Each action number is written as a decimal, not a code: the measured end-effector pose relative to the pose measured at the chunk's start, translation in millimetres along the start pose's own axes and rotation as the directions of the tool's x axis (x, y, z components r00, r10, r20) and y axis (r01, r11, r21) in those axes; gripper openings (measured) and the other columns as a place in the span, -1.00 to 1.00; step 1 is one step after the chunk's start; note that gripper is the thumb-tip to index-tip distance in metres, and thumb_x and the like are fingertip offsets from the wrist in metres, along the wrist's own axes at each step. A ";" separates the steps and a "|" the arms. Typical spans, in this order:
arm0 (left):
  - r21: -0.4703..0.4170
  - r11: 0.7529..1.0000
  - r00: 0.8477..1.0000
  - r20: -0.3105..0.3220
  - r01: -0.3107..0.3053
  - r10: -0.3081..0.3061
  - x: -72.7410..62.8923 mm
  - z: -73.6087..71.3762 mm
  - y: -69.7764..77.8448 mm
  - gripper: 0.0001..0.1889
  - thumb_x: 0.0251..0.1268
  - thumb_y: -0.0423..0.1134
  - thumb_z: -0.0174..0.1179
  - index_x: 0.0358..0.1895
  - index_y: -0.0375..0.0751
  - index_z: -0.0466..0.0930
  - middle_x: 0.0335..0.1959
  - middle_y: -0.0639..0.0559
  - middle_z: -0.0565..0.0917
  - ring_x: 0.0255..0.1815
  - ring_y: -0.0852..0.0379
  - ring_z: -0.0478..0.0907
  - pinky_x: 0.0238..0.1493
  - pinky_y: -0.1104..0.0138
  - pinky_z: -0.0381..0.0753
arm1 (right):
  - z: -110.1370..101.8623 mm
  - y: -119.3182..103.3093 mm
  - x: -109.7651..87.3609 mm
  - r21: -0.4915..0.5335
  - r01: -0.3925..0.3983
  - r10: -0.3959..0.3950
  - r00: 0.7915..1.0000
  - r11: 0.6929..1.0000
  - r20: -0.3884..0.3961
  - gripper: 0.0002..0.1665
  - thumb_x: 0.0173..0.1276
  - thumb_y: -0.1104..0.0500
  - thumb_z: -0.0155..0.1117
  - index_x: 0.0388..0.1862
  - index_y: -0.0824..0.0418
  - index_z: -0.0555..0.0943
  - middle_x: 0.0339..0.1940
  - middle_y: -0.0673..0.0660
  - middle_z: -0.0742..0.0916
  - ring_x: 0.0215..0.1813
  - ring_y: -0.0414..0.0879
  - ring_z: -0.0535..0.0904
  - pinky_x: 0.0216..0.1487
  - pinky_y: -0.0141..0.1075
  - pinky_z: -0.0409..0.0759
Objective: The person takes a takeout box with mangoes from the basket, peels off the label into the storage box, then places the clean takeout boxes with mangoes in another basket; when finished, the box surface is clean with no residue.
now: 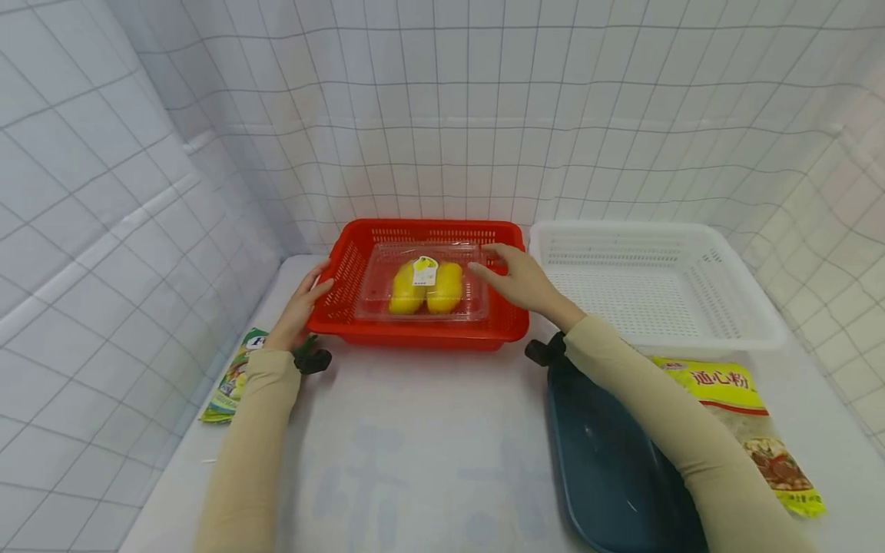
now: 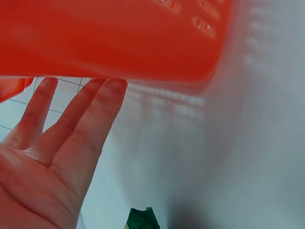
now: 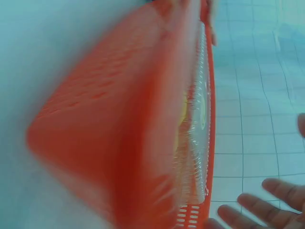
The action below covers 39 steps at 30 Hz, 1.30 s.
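Note:
A red basket (image 1: 429,332) stands by the back wall, with a clear plastic box (image 1: 373,301) inside it. The box contains two yellow fruits, mango-like in shape, under a white label (image 1: 425,272). At the basket's left side is my left hand (image 1: 293,311); its straight fingers (image 2: 90,119) reach the red wall, their tips right at the edge. My right hand (image 1: 518,280) hovers at the box's right end, over the basket's right rim, thumb and fingers spread apart. In the right wrist view its fingertips (image 3: 281,191) show beside the rim, holding nothing.
Right of the red basket stands a white basket (image 1: 760,326). A dark blue tray (image 1: 608,461) lies partly under my right forearm, beside a yellow pasta bag (image 1: 736,415). A green packet (image 1: 231,384) lies left of my left forearm. Tiled-pattern walls enclose the table's back and sides.

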State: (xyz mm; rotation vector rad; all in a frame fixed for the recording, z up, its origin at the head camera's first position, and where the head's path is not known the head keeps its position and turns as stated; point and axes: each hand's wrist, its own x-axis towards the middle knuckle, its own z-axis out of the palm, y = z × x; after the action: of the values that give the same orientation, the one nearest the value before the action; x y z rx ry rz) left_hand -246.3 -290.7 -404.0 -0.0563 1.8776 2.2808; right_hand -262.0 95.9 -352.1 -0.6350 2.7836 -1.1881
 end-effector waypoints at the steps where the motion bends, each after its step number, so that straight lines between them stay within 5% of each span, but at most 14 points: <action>1: -0.001 1.000 1.000 -0.002 0.002 -0.002 0.0 -0.5 0.2 -0.38 0.50 -0.17 -0.06 0.52 0.11 -0.07 0.35 -0.20 0.11 -0.07 0.04 0.49 -0.11 0.23 0.60 | 1.7 -0.6 4.6 0.015 -0.019 0.019 1.000 1.000 0.015 -0.13 0.31 -0.24 0.16 0.42 0.24 0.25 0.33 0.23 0.42 0.26 0.15 0.37 0.11 0.02 0.49; 5: 0.011 1.000 1.000 -0.006 -0.005 0.005 -1.1 0.0 1.3 -0.39 0.50 -0.18 -0.07 0.52 0.09 -0.08 0.32 -0.21 0.13 -0.10 0.06 0.51 -0.13 0.24 0.61 | 7.3 -2.4 18.8 0.076 -0.134 0.124 0.985 0.988 0.117 0.11 0.20 -0.24 0.30 0.51 0.21 -0.01 0.45 0.24 0.24 0.35 0.15 0.24 0.19 0.08 0.39; 10: 0.019 1.000 1.000 -0.001 -0.009 0.009 -3.6 3.8 3.4 -0.39 0.51 -0.20 -0.09 0.52 0.07 -0.08 0.32 -0.21 0.14 -0.09 0.04 0.50 -0.09 0.21 0.59 | 13.1 -1.3 28.7 0.165 -0.311 0.265 0.931 0.936 0.252 0.31 0.16 -0.18 0.37 0.53 0.19 -0.31 0.52 0.24 0.04 0.46 0.15 0.02 0.32 0.11 0.18; 16: 0.019 1.000 1.000 -0.010 -0.007 0.007 -3.8 4.1 3.1 -0.40 0.52 -0.20 -0.10 0.52 0.07 -0.08 0.32 -0.23 0.14 -0.08 0.00 0.51 -0.08 0.15 0.54 | 19.4 1.9 36.1 0.279 -0.473 0.380 0.865 0.836 0.326 0.31 0.19 -0.14 0.36 0.53 0.16 -0.37 0.52 0.22 0.00 0.45 0.15 -0.02 0.35 0.09 0.13; 20: 0.017 1.000 1.000 -0.012 -0.003 0.004 -4.6 3.9 3.4 -0.39 0.51 -0.19 -0.08 0.52 0.07 -0.08 0.31 -0.21 0.15 -0.09 0.01 0.51 -0.10 0.16 0.55 | 24.9 4.9 40.0 0.305 -0.517 0.397 0.836 0.800 0.378 0.32 0.18 -0.12 0.38 0.52 0.16 -0.36 0.52 0.21 -0.02 0.45 0.14 -0.03 0.38 0.08 0.09; 27: 0.026 1.000 1.000 0.002 0.010 -0.011 -5.5 5.2 6.0 -0.40 0.52 -0.22 -0.12 0.53 0.06 -0.11 0.30 -0.23 0.14 -0.14 0.04 0.53 -0.11 0.19 0.59 | 28.4 4.1 40.4 0.256 -0.512 0.400 0.833 0.820 0.383 0.26 0.24 -0.06 0.34 0.53 0.20 -0.37 0.54 0.20 -0.13 0.48 0.14 -0.13 0.41 0.06 -0.01; 35: 0.045 0.999 1.000 -0.006 0.014 -0.014 -4.9 4.3 5.8 -0.39 0.52 -0.20 -0.11 0.52 0.09 -0.11 0.33 -0.23 0.11 -0.10 0.02 0.51 -0.09 0.18 0.57 | 29.5 6.9 42.4 0.346 -0.522 0.393 0.838 0.780 0.378 0.16 0.23 0.02 0.38 0.53 0.16 -0.19 0.42 0.24 0.21 0.25 0.14 0.30 0.13 -0.06 0.49; 39: 0.041 0.999 1.000 -0.012 0.013 -0.012 -3.8 3.1 3.9 -0.40 0.51 -0.19 -0.09 0.52 0.10 -0.08 0.30 -0.24 0.15 -0.12 0.02 0.53 -0.10 0.16 0.57 | 28.2 8.2 41.1 0.315 -0.512 0.394 0.842 0.799 0.369 0.05 0.23 -0.02 0.37 0.49 0.23 -0.03 0.28 0.23 0.34 0.14 0.10 0.37 0.07 -0.13 0.53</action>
State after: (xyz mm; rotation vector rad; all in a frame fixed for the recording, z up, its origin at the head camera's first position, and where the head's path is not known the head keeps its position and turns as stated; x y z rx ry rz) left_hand -243.0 -288.8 -399.0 -0.0759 1.9234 2.2384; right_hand -296.7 65.9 -373.0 -0.0680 2.1652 -1.3604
